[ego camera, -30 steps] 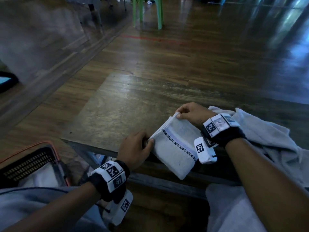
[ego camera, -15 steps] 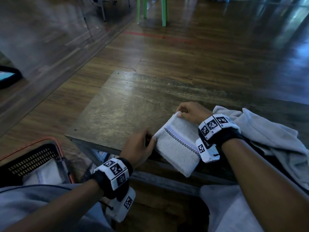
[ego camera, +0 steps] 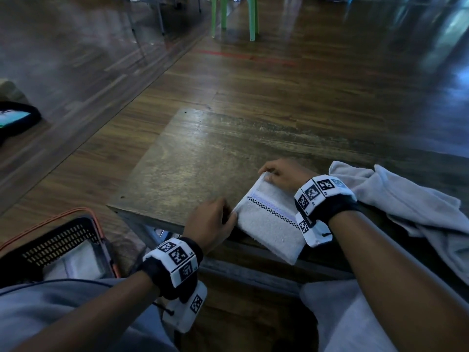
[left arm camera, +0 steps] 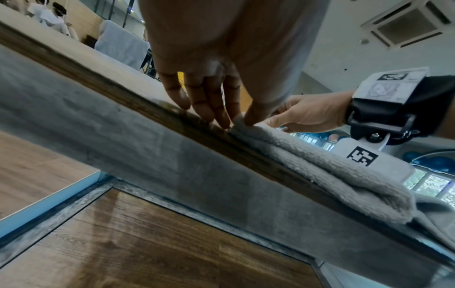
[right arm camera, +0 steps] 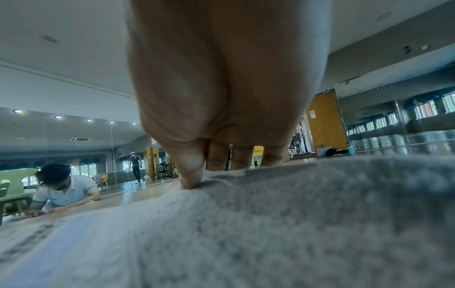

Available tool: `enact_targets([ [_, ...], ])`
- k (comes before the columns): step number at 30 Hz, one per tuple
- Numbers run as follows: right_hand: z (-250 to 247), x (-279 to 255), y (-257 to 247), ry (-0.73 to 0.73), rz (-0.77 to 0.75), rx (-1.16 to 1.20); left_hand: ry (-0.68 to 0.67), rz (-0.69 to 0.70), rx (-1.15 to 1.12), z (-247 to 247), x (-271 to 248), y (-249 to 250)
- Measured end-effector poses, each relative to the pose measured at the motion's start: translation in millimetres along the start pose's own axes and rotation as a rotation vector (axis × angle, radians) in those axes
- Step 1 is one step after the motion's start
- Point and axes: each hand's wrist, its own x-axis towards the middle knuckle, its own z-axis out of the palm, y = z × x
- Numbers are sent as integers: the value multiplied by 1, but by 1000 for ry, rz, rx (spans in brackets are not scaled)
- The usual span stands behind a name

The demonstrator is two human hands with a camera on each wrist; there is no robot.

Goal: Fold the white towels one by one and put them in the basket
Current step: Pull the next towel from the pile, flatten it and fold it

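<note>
1. A folded white towel (ego camera: 270, 219) is lying at the near edge of the wooden tabletop (ego camera: 193, 158), its near corner hanging over that edge.
2. The left hand (ego camera: 210, 224) is pinching the towel's left corner between thumb and fingers; the right hand (ego camera: 281, 174) is pinching its far corner.
3. Risk: with one corner overhanging, the towel may slide off the tabletop if either grip loosens.
4. Risk: lifting by two corners only may let the stacked layers sag and open the fold.
5. The black basket (ego camera: 63, 240), already holding a folded towel (ego camera: 76, 262), is sitting low beside the tabletop's near-left corner; a careless drop could land on its rim.
6. The unfolded towels (ego camera: 406, 207) are lying just beside the right wrist and could get dragged.
</note>
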Motion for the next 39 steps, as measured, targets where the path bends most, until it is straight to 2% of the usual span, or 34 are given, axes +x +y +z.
enact_targets([
  [8,-12,-41,16,-94,39,-96,-76,2,108,-11,23,-5],
  [13,-9,-73,21,-182,48,-127,-148,110,33,-10,35,-2],
  [16,-2,-83,25,-118,36,-98,-166,186,48,-6,40,2],
  [21,2,-93,29,8,0,24,-177,155,83,-4,49,8],
  [25,5,-94,35,71,56,76,-123,123,119,-4,52,17],
  [28,9,-93,35,163,104,-10,-88,131,194,-5,51,21],
  [29,11,-94,34,242,75,-58,-70,148,214,-6,49,23],
  [31,19,-98,27,384,-77,-258,-39,208,234,-8,39,30],
  [33,27,-108,18,429,-161,-479,-54,276,272,-5,22,37],
  [35,34,-119,8,356,-118,-597,-129,304,307,3,0,40],
  [39,45,-136,-8,135,110,-487,-265,211,347,20,-27,44],
])
